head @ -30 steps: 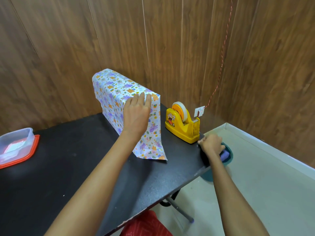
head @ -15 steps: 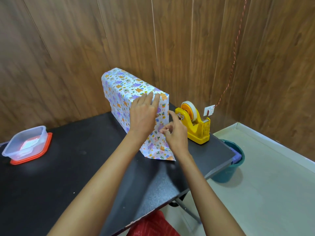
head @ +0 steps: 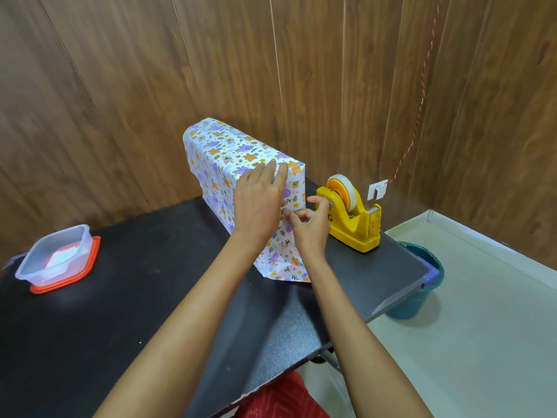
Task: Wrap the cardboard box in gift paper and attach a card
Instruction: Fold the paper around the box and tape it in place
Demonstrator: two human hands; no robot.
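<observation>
Standing at the back of a black counter (head: 150,297), close to a wood-panelled wall (head: 120,86), the cardboard box (head: 241,152) is covered in gift paper (head: 280,260) printed with purple and orange figures, its loose lower edge flaring out onto the counter. The person's left hand (head: 259,203) lies flat against the near face, fingers straight and reaching the top edge. The right hand (head: 310,230) works just beside it, fingers curled at the paper's corner seam; whether they pinch anything cannot be told. A yellow tape dispenser (head: 349,218) sits just to the right of the box, and a small white card (head: 377,190) hangs beyond it on a red string (head: 422,95). A clear plastic container (head: 57,254) rests on a red lid (head: 93,254) at far left; a teal bucket (head: 422,297) stands on the floor.
</observation>
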